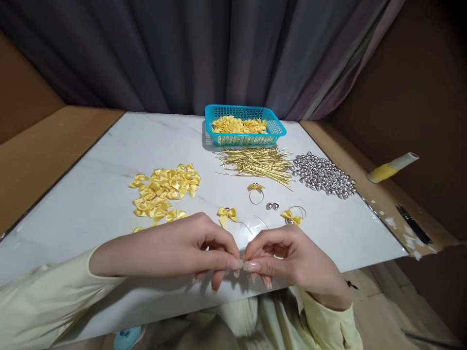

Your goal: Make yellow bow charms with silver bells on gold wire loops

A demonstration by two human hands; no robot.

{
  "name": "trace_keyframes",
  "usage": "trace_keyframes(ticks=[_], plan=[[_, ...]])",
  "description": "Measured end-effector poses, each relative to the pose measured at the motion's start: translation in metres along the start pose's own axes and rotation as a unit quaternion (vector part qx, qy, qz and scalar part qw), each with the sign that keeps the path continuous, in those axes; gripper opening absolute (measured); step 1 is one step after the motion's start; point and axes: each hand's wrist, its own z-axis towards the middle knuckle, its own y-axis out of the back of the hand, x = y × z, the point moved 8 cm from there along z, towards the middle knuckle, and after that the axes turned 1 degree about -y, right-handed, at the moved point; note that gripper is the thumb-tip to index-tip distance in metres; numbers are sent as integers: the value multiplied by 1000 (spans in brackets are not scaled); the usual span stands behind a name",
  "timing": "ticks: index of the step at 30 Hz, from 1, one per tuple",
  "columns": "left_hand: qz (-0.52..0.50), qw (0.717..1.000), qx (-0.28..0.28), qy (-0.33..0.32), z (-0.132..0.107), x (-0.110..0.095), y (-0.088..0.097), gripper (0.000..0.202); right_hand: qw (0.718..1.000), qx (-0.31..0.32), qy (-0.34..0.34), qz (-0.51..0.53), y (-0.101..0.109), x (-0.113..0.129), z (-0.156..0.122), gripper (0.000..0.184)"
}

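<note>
My left hand [199,245] and my right hand [292,253] meet low over the front of the table, thumbs and fingertips pinched almost together. A thin wire [261,222] shows its pale ends just beyond my fingers and seems to run into both pinches; its middle is hidden. Past my left fingers lies a yellow ribbon bow [227,214] with a small dark bead-like piece at its top. Near my right knuckles rests a bow with a wire loop [292,217] and a silver bell. Another looped bow [256,190] lies farther back, close to two silver bells [272,206].
Yellow bows [166,187] are heaped at left. A teal basket [280,130] holding yellow pieces stands at the back, before gold wire ties [255,163]. Silver bells [324,175] spread at right. A yellow-white tube [392,167] and black pen-like tool [414,224] lie on the right board.
</note>
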Motion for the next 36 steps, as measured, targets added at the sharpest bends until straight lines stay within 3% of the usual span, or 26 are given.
trace_keyframes(ticks=[11, 36], plan=[[-18, 1000, 15, 10, 3, 4, -2, 23, 997, -20, -13, -73, -1, 4, -1, 26], [-14, 1000, 13, 7, 2, 6, -3, 23, 998, -14, -17, -60, 0, 0, 1, 25]])
